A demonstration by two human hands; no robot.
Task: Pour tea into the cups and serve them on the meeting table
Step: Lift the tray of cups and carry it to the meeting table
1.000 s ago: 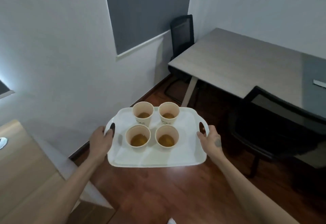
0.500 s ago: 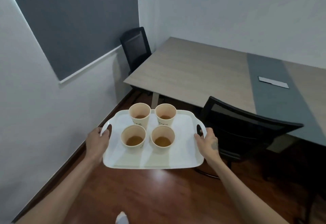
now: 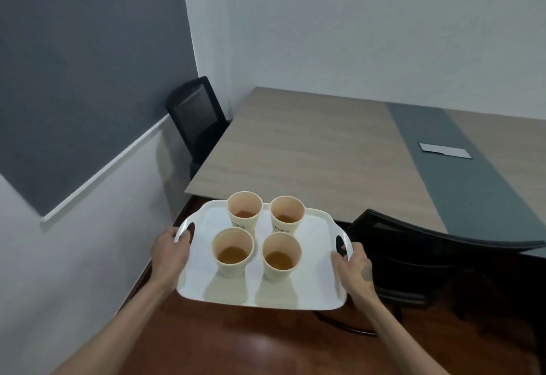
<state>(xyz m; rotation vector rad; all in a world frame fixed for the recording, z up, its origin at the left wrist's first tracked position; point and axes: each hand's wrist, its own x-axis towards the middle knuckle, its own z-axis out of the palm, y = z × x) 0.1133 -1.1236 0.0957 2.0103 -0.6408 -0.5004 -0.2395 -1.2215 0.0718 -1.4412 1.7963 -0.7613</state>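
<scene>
Hands: your left hand (image 3: 169, 252) and right hand (image 3: 353, 267) grip the tray (image 3: 260, 295) handles.
Cups: 4 cups (image 3: 232, 252) upright.
Table: meeting table (image 3: 310, 150) lies straight ahead.

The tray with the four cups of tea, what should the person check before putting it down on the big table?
1. Both hands on the handles: ok. The left hand and right hand each grip a handle of the white tray.
2. Cups upright: ok. All four stand straight, such as the near-left cup.
3. Tea spilled on the tray: ok, none visible.
4. Landing spot free: ok. The near corner of the meeting table is bare.
5. Path clear: not ok. The black chair sits close beside the tray on the right.
6. Tray over the table: not ok, mostly short of the edge.
</scene>
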